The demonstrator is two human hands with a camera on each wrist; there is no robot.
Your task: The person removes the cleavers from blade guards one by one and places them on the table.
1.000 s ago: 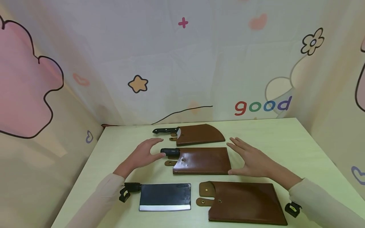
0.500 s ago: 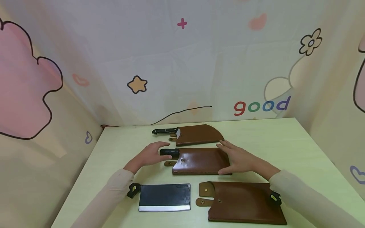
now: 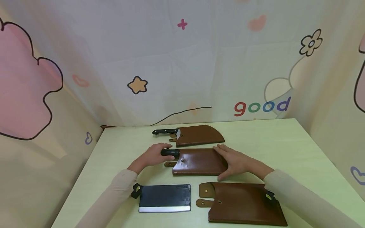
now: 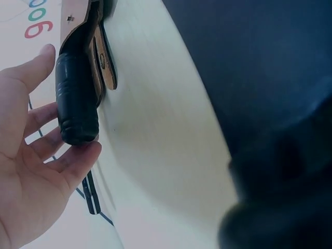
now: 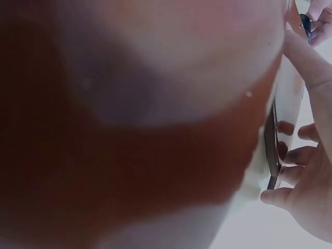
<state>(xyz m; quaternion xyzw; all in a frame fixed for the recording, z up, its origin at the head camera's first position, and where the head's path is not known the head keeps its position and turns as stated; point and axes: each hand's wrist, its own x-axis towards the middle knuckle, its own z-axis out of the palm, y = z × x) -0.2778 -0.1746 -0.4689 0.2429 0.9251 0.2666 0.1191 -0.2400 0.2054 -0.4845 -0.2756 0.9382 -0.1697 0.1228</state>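
Note:
A cleaver in a brown leather sheath [image 3: 199, 162] lies mid-table, its black handle [image 3: 171, 153] sticking out to the left. Around that handle reaches my left hand [image 3: 152, 155]; in the left wrist view the fingers [image 4: 78, 158] lie behind and below the handle end, and the thumb stands slightly apart from it. My right hand [image 3: 238, 162] spans the sheath's right end, with the fingers at its far edge and the thumb by its near edge. In the right wrist view that hand's fingers [image 5: 293, 174] are spread beside the sheath edge; firm contact cannot be made out.
Behind lies another sheathed knife [image 3: 199, 135] with a riveted black handle. In front is a bare cleaver [image 3: 164, 196], its handle hidden by the left wrist camera. A larger brown sheath [image 3: 245, 202] lies front right, partly under the right forearm. Printed curtains [image 3: 171, 63] surround the table.
Both hands have moved inward: the left rightward around the handle, the right leftward over the sheath's end. The knives and sheaths have stayed in place.

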